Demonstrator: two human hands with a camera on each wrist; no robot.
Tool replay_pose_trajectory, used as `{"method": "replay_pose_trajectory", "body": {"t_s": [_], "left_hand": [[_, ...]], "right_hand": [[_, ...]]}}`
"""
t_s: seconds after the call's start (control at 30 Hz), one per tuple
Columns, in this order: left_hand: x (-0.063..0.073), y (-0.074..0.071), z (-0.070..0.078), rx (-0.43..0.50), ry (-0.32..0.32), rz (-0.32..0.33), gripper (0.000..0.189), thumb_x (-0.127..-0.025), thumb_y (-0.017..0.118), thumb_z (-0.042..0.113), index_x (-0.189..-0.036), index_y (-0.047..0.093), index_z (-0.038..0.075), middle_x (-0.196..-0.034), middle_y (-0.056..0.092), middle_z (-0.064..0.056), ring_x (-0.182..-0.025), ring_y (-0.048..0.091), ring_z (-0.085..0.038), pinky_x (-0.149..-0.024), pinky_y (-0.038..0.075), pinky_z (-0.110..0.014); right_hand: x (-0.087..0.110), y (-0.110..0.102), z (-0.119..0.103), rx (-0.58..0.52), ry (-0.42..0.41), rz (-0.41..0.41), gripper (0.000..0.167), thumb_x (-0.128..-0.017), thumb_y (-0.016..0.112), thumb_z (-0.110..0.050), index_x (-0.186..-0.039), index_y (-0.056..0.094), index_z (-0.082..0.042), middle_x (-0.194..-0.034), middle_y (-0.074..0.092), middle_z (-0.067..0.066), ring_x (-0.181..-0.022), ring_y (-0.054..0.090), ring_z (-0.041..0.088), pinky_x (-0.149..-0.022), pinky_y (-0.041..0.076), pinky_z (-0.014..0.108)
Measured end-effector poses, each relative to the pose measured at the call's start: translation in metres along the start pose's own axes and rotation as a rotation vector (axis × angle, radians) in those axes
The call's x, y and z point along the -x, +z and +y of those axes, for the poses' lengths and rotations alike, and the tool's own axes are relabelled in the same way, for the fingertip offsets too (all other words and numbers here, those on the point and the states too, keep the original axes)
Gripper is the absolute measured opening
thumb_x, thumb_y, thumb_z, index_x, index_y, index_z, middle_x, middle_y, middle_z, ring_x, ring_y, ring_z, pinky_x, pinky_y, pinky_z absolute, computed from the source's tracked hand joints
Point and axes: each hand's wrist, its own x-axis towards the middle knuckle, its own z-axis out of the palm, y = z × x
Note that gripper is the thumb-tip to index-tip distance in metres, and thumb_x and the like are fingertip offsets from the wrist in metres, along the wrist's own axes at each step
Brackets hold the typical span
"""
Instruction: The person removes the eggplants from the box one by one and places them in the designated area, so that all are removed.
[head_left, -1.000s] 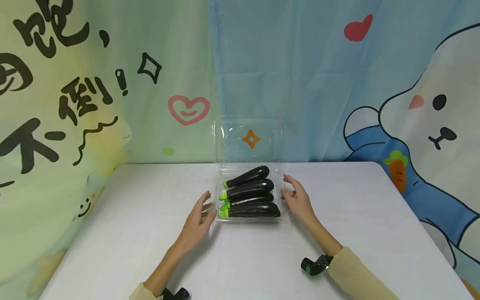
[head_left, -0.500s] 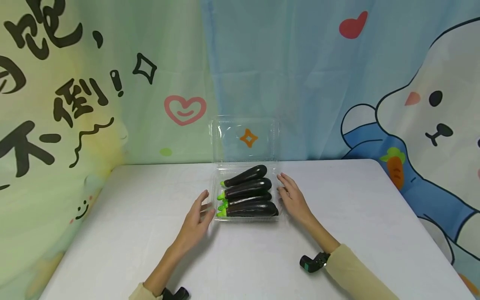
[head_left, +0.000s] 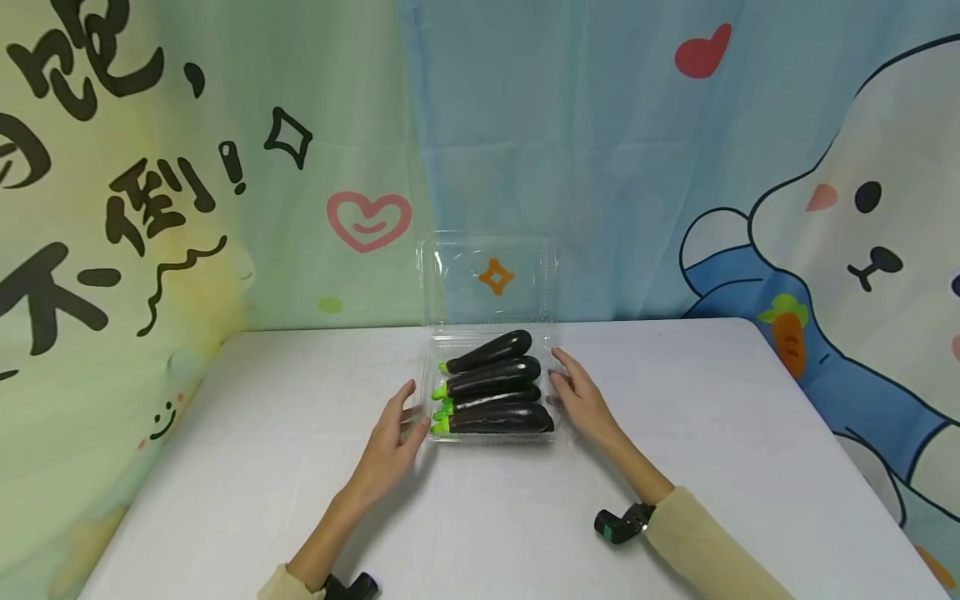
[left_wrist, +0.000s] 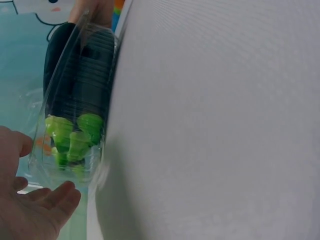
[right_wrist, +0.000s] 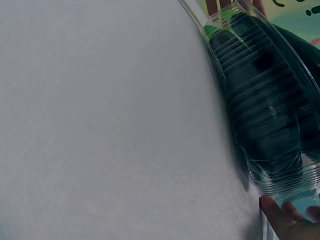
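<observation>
The printed fabric backdrop [head_left: 495, 100] bears, at its left side, the black Chinese characters "不" [head_left: 43, 321] and "倒" [head_left: 156, 208], the latter followed by an exclamation mark [head_left: 231, 161]. Upper lettering [head_left: 123, 83], ending in a comma [head_left: 195, 79], is cropped and cannot be read.

Glossy black is being displayed by long eggplants [head_left: 495, 377], bright green by their stems [left_wrist: 60, 131]. A ridged pattern is being shown by the clear plastic container [right_wrist: 290, 185], plain white by the flat desk [head_left: 480, 517]. A blue, green and yellow fabric curtain [head_left: 495, 125] is being patterned with black lettering [head_left: 42, 317].
</observation>
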Motion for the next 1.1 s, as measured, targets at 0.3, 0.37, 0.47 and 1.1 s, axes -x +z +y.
{"method": "replay_pose_trajectory", "body": {"t_s": [0.3,0.37,0.47,1.1], "left_hand": [[-0.0016,-0.0011,-0.0002,-0.005,-0.004,0.002,0.062,-0.101,0.051,0.029,-0.154,0.023,0.011,-0.156,0.032,-0.014,-0.125,0.056,-0.036,-0.093,0.051,-0.049],[-0.0015,-0.0018,0.0002,-0.004,-0.002,0.001,0.063,-0.101,0.051,0.029,-0.154,0.023,0.011,-0.156,0.032,-0.014,-0.126,0.055,-0.035,-0.095,0.051,-0.049],[-0.0015,-0.0025,0.0008,-0.010,0.001,-0.001,0.063,-0.101,0.051,0.029,-0.154,0.023,0.009,-0.157,0.032,-0.014,-0.129,0.053,-0.034,-0.099,0.048,-0.048],[-0.0061,-0.0068,0.0059,-0.171,0.072,0.078,0.057,-0.099,0.054,0.027,-0.149,0.034,0.010,-0.150,0.041,-0.012,-0.136,0.045,-0.031,-0.108,0.038,-0.054]], "right_hand": [[-0.0035,0.0017,0.0025,-0.034,-0.051,0.023,0.049,-0.104,0.042,-0.014,-0.150,0.032,-0.001,-0.161,0.019,0.017,-0.131,0.050,0.038,-0.087,0.056,0.035],[-0.0038,0.0019,0.0024,-0.047,-0.060,0.023,0.049,-0.104,0.043,-0.013,-0.149,0.032,-0.001,-0.161,0.018,0.017,-0.130,0.050,0.038,-0.083,0.057,0.034],[-0.0033,0.0022,0.0021,-0.040,-0.061,0.023,0.049,-0.104,0.043,-0.013,-0.149,0.033,-0.001,-0.162,0.020,0.016,-0.130,0.051,0.038,-0.083,0.057,0.034],[-0.0014,0.0024,-0.0001,-0.020,-0.051,0.029,0.049,-0.103,0.043,-0.013,-0.149,0.033,-0.001,-0.161,0.021,0.017,-0.129,0.052,0.038,-0.083,0.057,0.034]]}}
